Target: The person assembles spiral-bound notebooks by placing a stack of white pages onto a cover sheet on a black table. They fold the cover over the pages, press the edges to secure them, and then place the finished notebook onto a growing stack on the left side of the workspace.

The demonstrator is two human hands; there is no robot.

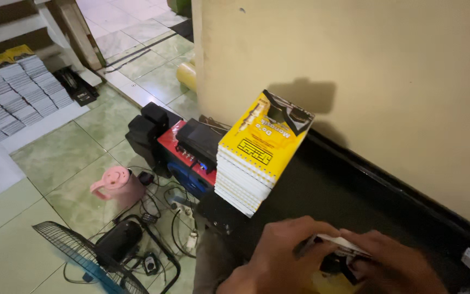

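Booklet: a thin pale booklet lies near the bottom edge, right of centre, over the black tabletop, held between both hands.
Left hand: the left hand comes up from the bottom edge, knuckles up, fingers curled over the booklet's left end, gripping it.
Right hand: the right hand sits just right of the left one, back upward, fingers folded onto the booklet's right end, clasping it; the fingertips are hidden.
Stack: a pile of spiral-bound booklets with yellow covers stands on the tabletop's left end, farther off than the hands, its top cover tilted and bearing black print and a dark picture.
Wall: a plain cream wall rises behind the tabletop.
Floor, left: a red and black speaker box, a pink lidded jug, tangled cables and a black fan lie on the green tiled floor.
Far left: rows of grey-white booklet stacks, some with yellow covers, fill a low white shelf.
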